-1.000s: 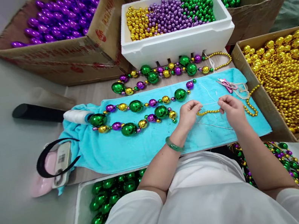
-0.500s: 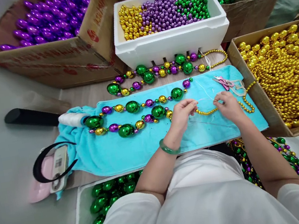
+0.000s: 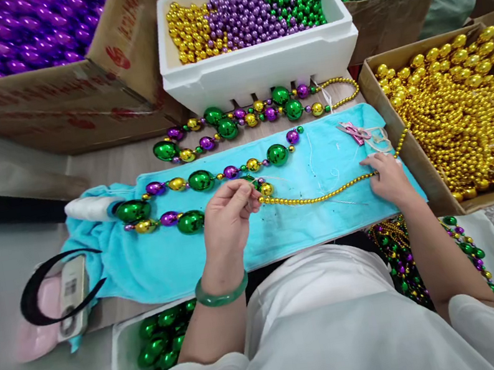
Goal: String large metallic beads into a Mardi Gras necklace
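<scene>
My left hand, with a green bangle on its wrist, pinches the end of a thin strand of small gold beads beside a gold bead of the big necklace. That necklace of green, purple and gold balls lies on the turquoise towel. My right hand rests closed on the strand's other end near the towel's right edge. The strand runs nearly straight between both hands. Thin clear thread lies loose on the towel around it.
A white foam box of gold, purple and green beads stands behind. A second finished necklace lies before it. Cardboard box of gold beads at right, purple balls at left. Pink scissors, thread spool, green balls tray.
My left hand has pulled leftward along the towel, drawing the gold strand out longer and straighter. My right hand has shifted slightly right. The camera view has drifted left.
</scene>
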A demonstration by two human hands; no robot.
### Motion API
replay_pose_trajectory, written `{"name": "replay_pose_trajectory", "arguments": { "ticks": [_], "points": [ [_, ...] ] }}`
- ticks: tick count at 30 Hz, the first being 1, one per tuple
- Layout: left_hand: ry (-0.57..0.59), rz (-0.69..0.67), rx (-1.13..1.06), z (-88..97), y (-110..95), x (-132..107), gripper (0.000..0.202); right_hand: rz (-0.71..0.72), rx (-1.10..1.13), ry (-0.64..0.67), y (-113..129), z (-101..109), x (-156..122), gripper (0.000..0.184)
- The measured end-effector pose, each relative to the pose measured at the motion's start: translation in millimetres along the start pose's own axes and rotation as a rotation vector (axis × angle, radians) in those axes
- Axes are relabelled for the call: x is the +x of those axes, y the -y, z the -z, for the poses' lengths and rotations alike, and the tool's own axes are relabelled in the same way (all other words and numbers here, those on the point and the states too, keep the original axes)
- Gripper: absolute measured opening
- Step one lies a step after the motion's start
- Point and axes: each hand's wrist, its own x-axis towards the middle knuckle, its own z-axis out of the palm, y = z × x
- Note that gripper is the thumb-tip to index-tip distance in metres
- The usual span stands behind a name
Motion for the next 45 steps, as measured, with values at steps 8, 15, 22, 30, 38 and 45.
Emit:
{"name": "replay_pose_trajectory", "arguments": {
  "ticks": [8,15,22,30,38,45],
  "points": [
    [-0.018,0.044,0.001,7.6,4,-7,0.017,0.251,0.108,0.116,14,-22,37,0.026],
    [-0.065,0.076,0.035,20.9,8,-12,0.018,0.038,0.306,0.003,-6,-7,69,0.017],
    [-0.142,0.136,0.094,36.4,30,-3,0.023,0.177,0.182,0.159,-6,9,38,0.020],
    [-0.296,0.179,0.199,62.7,51,0,0.030,0.193,-0.086,0.191,2,5,11,0.023],
    [-0.341,0.295,0.247,83.2,71,-15,0.029,0.304,-0.133,0.129,-10,-2,2,0.020],
    [-0.347,0.281,0.348,84.1,70,-17,0.023,0.331,-0.166,0.112,-1,-4,-1,0.021]
  ]
}}
